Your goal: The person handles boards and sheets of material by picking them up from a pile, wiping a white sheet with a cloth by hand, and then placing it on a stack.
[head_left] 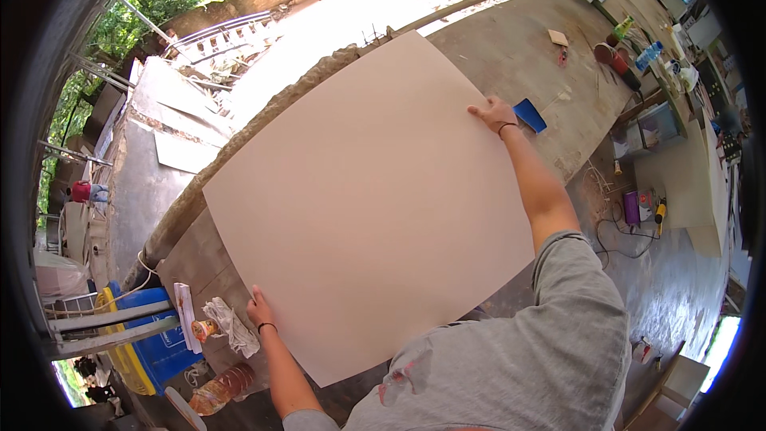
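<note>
A large, flat, pale pinkish sheet (367, 207) fills the middle of the view, tilted across the work table (511, 48). My right hand (496, 114) is closed on its right edge, thumb over the top face and a dark band at the wrist. Lower on the opposite edge, my left hand (259, 309) grips the sheet, with its fingers partly hidden at the rim. Just beyond my right hand lies a small flat blue object (530, 115). A bundled whitish cloth or glove (231, 326) rests near my left hand.
A blue bin (163, 351) with yellow edging stands at lower left, near a plastic jar (231, 383). On the table's far right are a red-and-black power tool (616, 64) and a bottle (649, 56). A cable (630, 231) trails on the right-hand floor. Rubble (219, 68) lies beyond.
</note>
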Demonstrator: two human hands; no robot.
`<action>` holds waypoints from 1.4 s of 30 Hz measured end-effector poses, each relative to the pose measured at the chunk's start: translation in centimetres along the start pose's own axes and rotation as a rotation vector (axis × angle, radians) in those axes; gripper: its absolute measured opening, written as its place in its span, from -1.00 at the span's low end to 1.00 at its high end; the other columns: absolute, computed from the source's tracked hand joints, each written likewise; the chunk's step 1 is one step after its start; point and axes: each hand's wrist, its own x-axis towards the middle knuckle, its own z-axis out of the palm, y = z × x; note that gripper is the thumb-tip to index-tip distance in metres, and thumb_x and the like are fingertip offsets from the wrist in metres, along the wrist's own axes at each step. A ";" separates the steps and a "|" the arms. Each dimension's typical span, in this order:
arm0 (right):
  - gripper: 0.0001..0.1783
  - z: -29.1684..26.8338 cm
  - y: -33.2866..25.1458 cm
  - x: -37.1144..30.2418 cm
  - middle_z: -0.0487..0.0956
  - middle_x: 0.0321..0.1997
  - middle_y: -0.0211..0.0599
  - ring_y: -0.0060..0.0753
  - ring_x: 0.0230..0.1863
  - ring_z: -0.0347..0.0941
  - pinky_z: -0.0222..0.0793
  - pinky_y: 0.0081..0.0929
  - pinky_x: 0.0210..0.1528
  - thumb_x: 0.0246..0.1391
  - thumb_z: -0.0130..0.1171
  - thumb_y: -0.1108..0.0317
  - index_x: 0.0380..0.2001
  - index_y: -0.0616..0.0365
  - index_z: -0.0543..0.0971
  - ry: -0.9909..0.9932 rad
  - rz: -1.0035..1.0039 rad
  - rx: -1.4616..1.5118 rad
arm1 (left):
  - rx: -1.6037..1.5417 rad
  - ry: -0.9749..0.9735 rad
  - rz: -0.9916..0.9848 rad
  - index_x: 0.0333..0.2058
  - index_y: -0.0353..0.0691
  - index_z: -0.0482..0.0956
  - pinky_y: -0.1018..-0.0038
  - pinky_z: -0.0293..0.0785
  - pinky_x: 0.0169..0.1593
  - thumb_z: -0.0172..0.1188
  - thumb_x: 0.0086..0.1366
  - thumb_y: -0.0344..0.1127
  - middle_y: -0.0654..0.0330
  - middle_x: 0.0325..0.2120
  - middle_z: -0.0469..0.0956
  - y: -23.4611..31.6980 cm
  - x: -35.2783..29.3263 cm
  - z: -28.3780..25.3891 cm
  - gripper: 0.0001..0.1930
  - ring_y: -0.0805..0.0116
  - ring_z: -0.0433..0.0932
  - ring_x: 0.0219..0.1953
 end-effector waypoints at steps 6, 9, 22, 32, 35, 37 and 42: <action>-0.28 -0.3 0.8 2.8 0.57 -0.29 -0.15 -0.31 -0.24 0.48 0.34 -0.44 -0.16 -0.34 0.37 -0.15 -0.27 0.30 0.55 -0.156 0.084 0.161 | -0.100 0.143 0.004 -0.53 -0.42 0.42 0.30 0.36 -0.27 0.11 0.01 0.34 0.01 -0.57 0.47 -1.5 1.0 1.4 -0.28 0.18 0.41 -0.47; -0.32 -0.5 0.9 2.9 0.57 -0.30 -0.16 -0.33 -0.25 0.48 0.33 -0.45 -0.16 -0.34 0.38 -0.10 -0.29 0.31 0.55 -0.170 0.085 0.172 | -0.113 0.088 -0.020 -0.55 -0.42 0.41 0.29 0.36 -0.25 0.12 0.00 0.36 0.00 -0.56 0.47 -1.9 1.4 1.4 -0.27 0.17 0.42 -0.45; -0.44 -0.2 0.0 3.4 0.54 -0.21 -0.15 -0.27 -0.26 0.49 0.41 -0.34 -0.17 -0.19 0.32 0.17 -0.15 0.34 0.50 -0.554 0.134 0.612 | -0.267 -0.094 -0.080 -0.58 -0.51 0.41 0.26 0.29 -0.35 0.04 0.07 0.34 0.05 -0.64 0.37 -2.7 0.7 0.1 -0.23 0.29 0.31 -0.52; -0.27 -2.9 3.0 2.5 0.39 0.00 0.00 -0.15 -0.01 0.35 0.23 -0.31 0.09 -0.16 0.30 0.24 0.02 0.46 0.28 -0.557 0.110 0.727 | -0.189 0.176 -0.085 -0.62 -0.48 0.51 0.16 0.35 -0.39 -0.03 -0.04 0.48 -0.24 -0.60 0.47 0.0 -5.5 -1.0 -0.14 -0.11 0.50 -0.47; -0.32 -3.8 5.6 2.8 0.39 -0.01 -0.04 -0.19 0.00 0.34 0.27 -0.33 0.05 -0.13 0.28 0.24 0.00 0.45 0.30 -0.401 0.025 0.805 | -0.178 0.216 0.002 -0.68 -0.43 0.47 0.11 0.33 -0.41 -0.11 -0.04 0.53 -0.21 -0.63 0.46 1.1 -6.8 -1.8 -0.12 -0.13 0.49 -0.47; -0.39 -4.5 6.7 3.4 0.47 -0.11 -0.25 -0.35 -0.10 0.40 0.33 -0.47 -0.03 -0.08 0.24 0.17 -0.02 0.34 0.36 -0.405 -0.061 0.775 | -0.181 0.302 -0.031 -0.75 -0.37 0.40 0.10 0.30 -0.44 -0.16 -0.03 0.55 -0.18 -0.68 0.44 0.7 -8.9 -2.9 -0.13 -0.09 0.48 -0.51; -0.36 -7.3 9.1 3.0 0.40 0.06 -0.24 -0.31 0.10 0.27 0.17 -0.40 0.14 0.00 0.13 0.06 0.06 0.27 0.33 -0.627 -0.059 0.844 | -0.251 0.305 -0.041 -0.79 -0.30 0.34 0.12 0.29 -0.48 -0.17 -0.05 0.57 -0.10 -0.75 0.40 0.8 -14.4 -6.3 -0.14 -0.01 0.46 -0.61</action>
